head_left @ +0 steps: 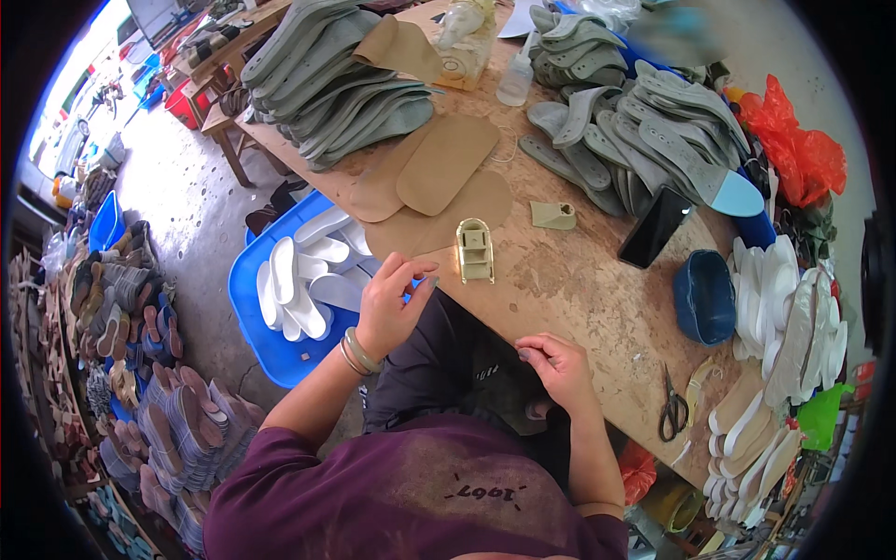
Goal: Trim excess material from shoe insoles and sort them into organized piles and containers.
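My left hand (394,303), with bangles on its wrist, is raised over the near table edge beside a blue tub. Its thumb and fingertips come together in a pinch; anything between them is too small to make out. My right hand (560,367) is at the near table edge, fingers curled and thumb against the fingertips; what they hold, if anything, is hidden. Between and beyond my hands stands a small cream-gold box with compartments (475,252). Brown insole-shaped sheets (448,168) lie overlapping behind it. To its right is a small beige folded piece (553,216).
Grey soles (336,84) are piled at the back left, more grey soles (644,131) at the back right. A black phone (656,227), dark blue bowl (704,299) and black scissors (673,409) are right. White soles (299,289) fill the blue tub (247,289) beside the table.
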`<state>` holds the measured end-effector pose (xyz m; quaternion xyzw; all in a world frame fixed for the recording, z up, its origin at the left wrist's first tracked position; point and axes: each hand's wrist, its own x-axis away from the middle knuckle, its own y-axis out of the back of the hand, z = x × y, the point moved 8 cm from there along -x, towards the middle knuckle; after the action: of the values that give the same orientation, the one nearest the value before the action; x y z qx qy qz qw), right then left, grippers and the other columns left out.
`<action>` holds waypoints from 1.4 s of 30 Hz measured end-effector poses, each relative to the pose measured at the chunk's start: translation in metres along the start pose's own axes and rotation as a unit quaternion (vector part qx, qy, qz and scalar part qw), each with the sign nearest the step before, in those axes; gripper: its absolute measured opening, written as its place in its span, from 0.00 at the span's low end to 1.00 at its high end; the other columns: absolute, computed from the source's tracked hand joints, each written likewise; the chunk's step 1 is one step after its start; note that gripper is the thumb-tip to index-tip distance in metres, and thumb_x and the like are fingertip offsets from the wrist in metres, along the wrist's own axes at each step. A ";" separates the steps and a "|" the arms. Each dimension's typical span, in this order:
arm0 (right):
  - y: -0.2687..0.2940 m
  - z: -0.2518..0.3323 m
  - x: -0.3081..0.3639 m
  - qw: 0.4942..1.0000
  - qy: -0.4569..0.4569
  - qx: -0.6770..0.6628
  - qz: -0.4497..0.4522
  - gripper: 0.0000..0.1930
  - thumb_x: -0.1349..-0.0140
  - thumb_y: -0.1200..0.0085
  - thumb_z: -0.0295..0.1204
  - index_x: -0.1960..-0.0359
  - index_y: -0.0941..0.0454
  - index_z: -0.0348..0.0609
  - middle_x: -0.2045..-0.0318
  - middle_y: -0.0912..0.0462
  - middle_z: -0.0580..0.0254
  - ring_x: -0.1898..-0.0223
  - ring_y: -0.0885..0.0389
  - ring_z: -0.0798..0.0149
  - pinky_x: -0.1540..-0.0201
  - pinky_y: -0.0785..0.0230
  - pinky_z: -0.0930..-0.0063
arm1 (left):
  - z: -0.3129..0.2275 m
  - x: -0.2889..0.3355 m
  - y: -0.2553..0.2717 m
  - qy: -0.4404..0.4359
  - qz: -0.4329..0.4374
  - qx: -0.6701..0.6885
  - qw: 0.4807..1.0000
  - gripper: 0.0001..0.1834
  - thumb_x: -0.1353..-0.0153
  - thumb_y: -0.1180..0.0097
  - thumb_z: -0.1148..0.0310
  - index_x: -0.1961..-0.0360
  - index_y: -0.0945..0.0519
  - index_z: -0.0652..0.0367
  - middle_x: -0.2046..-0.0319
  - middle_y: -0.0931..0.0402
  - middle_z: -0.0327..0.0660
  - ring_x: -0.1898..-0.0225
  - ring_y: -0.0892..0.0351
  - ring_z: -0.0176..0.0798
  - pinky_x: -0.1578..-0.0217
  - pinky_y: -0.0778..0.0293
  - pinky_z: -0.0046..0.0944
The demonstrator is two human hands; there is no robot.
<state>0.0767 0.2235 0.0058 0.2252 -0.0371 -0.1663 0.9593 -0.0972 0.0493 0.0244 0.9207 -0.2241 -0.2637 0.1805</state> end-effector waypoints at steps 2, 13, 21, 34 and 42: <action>0.003 -0.001 0.006 1.000 0.005 -0.029 -0.006 0.05 0.44 0.46 0.21 0.65 0.21 0.36 0.72 0.20 0.61 0.73 0.23 0.69 0.68 0.32 0.80 | -0.010 0.002 -0.007 -0.012 -0.001 0.009 1.000 0.08 0.47 0.42 0.76 0.65 0.21 0.60 0.73 0.30 0.40 0.80 0.29 0.34 0.79 0.32 0.30; 0.040 -0.022 0.052 0.998 0.003 -0.020 -0.063 0.05 0.43 0.46 0.20 0.66 0.21 0.35 0.71 0.19 0.61 0.70 0.20 0.69 0.67 0.30 0.80 | -0.080 0.040 -0.093 -0.095 0.186 0.071 0.975 0.06 0.47 0.43 0.76 0.67 0.20 0.61 0.74 0.28 0.40 0.78 0.27 0.37 0.77 0.31 0.34; 0.077 -0.051 0.117 0.990 -0.036 -0.050 -0.124 0.05 0.42 0.46 0.21 0.65 0.21 0.35 0.71 0.19 0.62 0.69 0.20 0.72 0.67 0.29 0.82 | -0.019 0.163 -0.106 0.078 0.731 0.154 0.660 0.07 0.41 0.47 0.72 0.61 0.23 0.60 0.67 0.28 0.39 0.69 0.26 0.33 0.67 0.30 0.31; 0.086 -0.056 0.179 0.986 -0.044 -0.037 -0.156 0.07 0.41 0.47 0.25 0.62 0.21 0.41 0.72 0.20 0.62 0.71 0.20 0.68 0.68 0.30 0.78 | 0.030 0.112 -0.106 -0.043 0.465 -0.217 0.857 0.03 0.44 0.47 0.72 0.69 0.26 0.57 0.71 0.27 0.46 0.70 0.24 0.50 0.70 0.27 0.42; 0.224 -0.085 0.219 0.866 -0.110 0.184 -0.452 0.08 0.43 0.47 0.26 0.62 0.22 0.41 0.67 0.19 0.54 0.65 0.20 0.56 0.62 0.29 0.69 | -0.040 0.195 -0.123 0.071 0.668 0.161 0.723 0.07 0.46 0.42 0.70 0.66 0.24 0.58 0.73 0.25 0.43 0.72 0.22 0.40 0.70 0.26 0.37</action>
<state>0.3632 0.3743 0.0282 0.3698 -0.0662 -0.5954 0.7102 0.1133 0.0609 -0.0778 0.5634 -0.8069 0.0316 0.1748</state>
